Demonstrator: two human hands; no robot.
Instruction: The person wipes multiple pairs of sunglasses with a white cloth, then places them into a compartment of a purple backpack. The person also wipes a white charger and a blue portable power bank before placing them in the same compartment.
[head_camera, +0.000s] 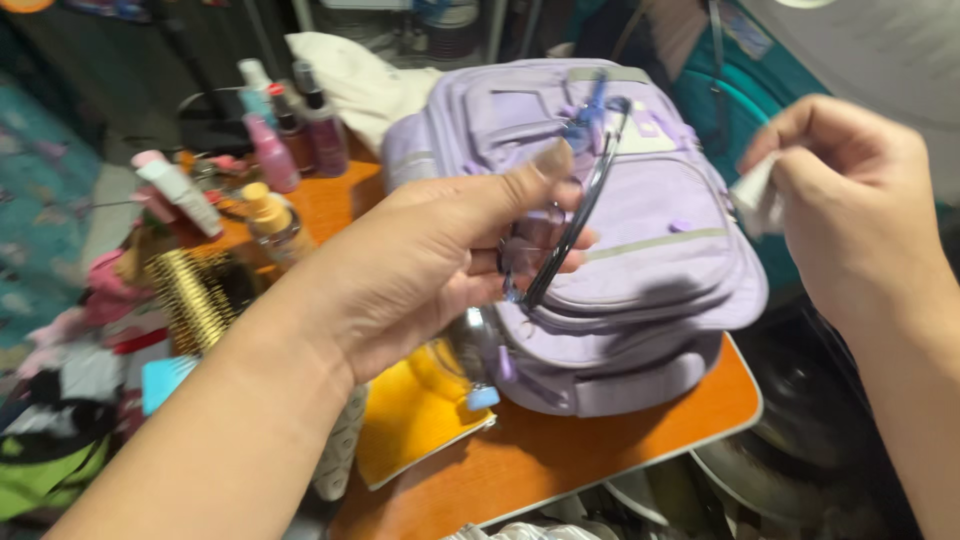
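Eyeglasses (560, 215) sit clamped in the left hand (430, 265) grip; right hand (850, 215) pinches a white cloth (757, 195).

Lilac backpack (640, 230) on an orange table (560, 450), dark-framed glasses (570, 210) (bluish lenses), yellow booklet (415, 420)

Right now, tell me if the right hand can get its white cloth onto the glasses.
Probably yes. The right hand holds the cloth in open air beside the glasses, which the left hand holds up above the backpack; nothing lies between.
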